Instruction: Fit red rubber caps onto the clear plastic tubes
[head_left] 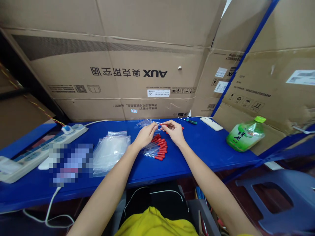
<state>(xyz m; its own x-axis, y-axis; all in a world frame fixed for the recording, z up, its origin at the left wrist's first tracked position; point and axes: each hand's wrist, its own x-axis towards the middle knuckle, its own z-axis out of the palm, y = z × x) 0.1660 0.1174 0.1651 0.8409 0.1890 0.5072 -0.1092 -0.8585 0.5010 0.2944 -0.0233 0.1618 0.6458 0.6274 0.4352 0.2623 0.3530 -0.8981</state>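
Note:
Both my hands meet over the blue table [209, 147] near its far edge. My left hand [145, 135] has its fingers pinched on a small clear plastic bag [145, 123]. My right hand [173, 130] is closed on a thin clear tube with a red cap [161, 124], its tip held at the bag's mouth. Just below the hands lies a row of several clear tubes with red caps [158, 148]. A stack of clear plastic bags [109, 152] lies to the left of my left forearm.
A white power strip [41, 149] with a cable lies at the left. A green bottle [246, 134] lies on its side at the right. A screwdriver [190, 121] and a white phone-like slab [211, 124] rest near the cardboard boxes [128, 65] behind. A grey stool [278, 200] stands at the lower right.

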